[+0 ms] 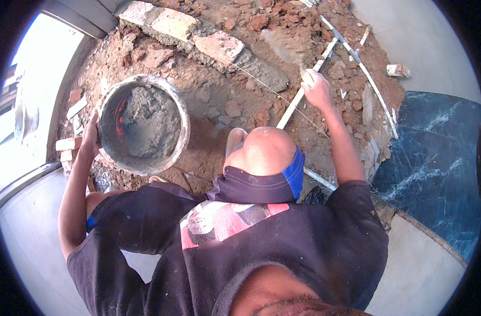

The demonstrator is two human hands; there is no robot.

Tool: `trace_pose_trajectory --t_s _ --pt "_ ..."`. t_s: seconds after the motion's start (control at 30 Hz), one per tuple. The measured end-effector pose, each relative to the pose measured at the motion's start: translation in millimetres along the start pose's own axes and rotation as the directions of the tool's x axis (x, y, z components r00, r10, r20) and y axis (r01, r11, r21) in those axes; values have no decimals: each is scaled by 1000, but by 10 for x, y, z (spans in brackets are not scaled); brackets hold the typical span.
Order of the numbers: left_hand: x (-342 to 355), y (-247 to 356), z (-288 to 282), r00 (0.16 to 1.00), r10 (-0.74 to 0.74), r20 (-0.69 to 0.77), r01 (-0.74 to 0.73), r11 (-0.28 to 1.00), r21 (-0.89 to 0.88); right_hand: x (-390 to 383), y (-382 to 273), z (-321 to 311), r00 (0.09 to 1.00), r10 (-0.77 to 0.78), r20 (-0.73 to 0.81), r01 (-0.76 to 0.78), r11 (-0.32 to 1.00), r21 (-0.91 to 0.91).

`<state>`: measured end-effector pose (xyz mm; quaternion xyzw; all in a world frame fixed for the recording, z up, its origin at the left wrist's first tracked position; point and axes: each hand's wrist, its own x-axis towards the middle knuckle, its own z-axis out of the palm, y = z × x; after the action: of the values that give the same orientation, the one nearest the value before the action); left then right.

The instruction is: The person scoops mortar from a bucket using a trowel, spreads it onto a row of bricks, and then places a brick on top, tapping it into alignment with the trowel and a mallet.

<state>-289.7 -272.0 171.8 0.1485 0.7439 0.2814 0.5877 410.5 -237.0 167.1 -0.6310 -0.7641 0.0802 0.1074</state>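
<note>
A round bucket (183, 113) full of wet grey mortar (152, 124) stands tilted toward me at the left. My left hand (92, 134) grips its left side near the rim; some of those fingers are hidden behind the wall. My right hand (318, 89) is closed around the handle of a trowel (283, 46), whose blade is smeared by motion and points up and left. Below the blade, a row of bricks (219, 45) lies in a band of grey mortar (261, 69). A thin string (256, 79) stretches past the row toward my right forearm.
Broken reddish soil and rubble (245, 18) cover the ground. White pipes (293, 109) cross it at the right. Beyond them lies a dark blue marbled slab (435, 158). Loose bricks (69, 145) are stacked left of the bucket, beside a bright doorway (45, 79). My bent knee (266, 150) is in the middle.
</note>
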Motion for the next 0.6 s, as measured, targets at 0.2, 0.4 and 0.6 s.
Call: trace_pose_trajectory --t_s 0.2,0.4,0.6 --pt "327 -123 -232 999 -20 26 19 1000 6 407 44 -56 883 118 455 -139 990 14" --pt "273 -91 -276 987 -34 -158 62 982 179 748 211 369 786 -207 582 209 976 64" --pt "72 -44 -147 985 -12 -169 59 959 278 429 528 304 760 -97 643 25 992 120"
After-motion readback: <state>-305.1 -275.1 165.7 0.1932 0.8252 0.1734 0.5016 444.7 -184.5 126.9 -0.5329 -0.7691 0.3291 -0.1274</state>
